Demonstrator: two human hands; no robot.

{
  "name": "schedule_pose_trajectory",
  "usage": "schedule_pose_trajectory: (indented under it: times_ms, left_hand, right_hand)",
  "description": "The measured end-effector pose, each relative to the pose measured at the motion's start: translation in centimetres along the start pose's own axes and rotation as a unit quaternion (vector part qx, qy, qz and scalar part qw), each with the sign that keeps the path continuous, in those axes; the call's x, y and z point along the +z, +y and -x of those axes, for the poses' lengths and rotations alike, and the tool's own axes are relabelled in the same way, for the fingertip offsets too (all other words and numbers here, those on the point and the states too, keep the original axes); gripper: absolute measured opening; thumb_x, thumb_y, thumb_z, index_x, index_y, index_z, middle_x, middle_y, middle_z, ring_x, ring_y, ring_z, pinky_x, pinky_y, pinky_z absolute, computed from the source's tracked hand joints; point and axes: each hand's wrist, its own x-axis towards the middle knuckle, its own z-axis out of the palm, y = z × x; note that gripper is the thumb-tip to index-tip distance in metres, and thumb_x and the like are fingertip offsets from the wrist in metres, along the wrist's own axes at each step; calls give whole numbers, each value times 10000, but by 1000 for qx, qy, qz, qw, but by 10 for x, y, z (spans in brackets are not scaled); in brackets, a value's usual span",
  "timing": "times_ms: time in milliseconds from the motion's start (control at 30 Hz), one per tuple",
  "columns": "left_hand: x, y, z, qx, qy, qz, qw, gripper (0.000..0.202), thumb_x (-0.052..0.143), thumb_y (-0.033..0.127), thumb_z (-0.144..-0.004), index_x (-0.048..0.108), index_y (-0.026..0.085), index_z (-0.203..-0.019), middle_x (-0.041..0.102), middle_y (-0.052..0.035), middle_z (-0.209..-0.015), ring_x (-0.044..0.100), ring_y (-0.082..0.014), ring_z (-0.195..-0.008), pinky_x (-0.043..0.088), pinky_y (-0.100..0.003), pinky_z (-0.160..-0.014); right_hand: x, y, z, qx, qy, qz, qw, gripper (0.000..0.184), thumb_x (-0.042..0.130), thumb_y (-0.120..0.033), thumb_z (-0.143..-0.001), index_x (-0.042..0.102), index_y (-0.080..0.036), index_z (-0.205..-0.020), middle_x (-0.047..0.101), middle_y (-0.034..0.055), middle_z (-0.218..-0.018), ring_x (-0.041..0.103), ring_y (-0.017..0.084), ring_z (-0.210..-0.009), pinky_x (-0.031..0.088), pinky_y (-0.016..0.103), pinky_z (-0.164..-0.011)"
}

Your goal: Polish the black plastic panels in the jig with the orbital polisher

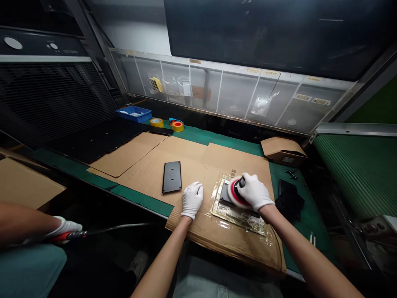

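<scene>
The right hand [254, 191] has its fingers wrapped round the polisher [235, 194] while the left hand [192, 200] rests loosely curled and apparently empty on the cardboard [201, 225], so the black panel [225, 196] under the polisher could shift if uneven pressure beats its taped frame [228, 213].

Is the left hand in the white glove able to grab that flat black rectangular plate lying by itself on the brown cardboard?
Probably yes: the white-gloved left hand appears to hold nothing, the flat black rectangular plate lies close beside it, and I see nothing between them on the brown cardboard.
</scene>
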Motion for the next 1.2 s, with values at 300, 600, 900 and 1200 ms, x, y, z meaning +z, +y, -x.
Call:
schedule_pose_trajectory:
  times_ms: [300,600,900,1200]
  left_hand:
    - [0,-1,-1,2,-4,-3,1000,240,531,238,-926,759,204,-993,739,-89,-1164,684,-258,-1087,516,-426,-1033]
    - [-1,0,-1,11,-11,-5,1000,236,532,237,-924,759,209,-985,739,-88,-1164,683,-261,-1088,522,-427,-1027]
    - [2,-1,-2,13,-16,-2,1000,236,539,226,-921,758,189,-1002,731,-108,-1181,680,-278,-1108,517,-452,-1039]
    - [3,-3,-2,21,-16,-17,1000,248,534,243,-922,763,188,-1000,729,-111,-1189,677,-284,-1115,517,-456,-1044]
  right_hand:
    - [1,-6,-4,-41,-19,-27,999,326,521,-462,-903,613,-267,-1147,579,84,-1024,646,231,-809,427,301,-673]
    - [2,-14,14,-149,-29,-42,988,284,528,-448,-930,619,-236,-1095,593,79,-987,632,203,-773,413,276,-660]
    - [-3,29,10,26,21,11,999,311,468,-430,-951,596,-255,-1175,562,103,-1039,635,228,-759,412,312,-663]
    - [-2,34,13,-37,-1,-22,999,334,510,-486,-943,616,-272,-1176,578,83,-1027,637,218,-772,393,288,-637]
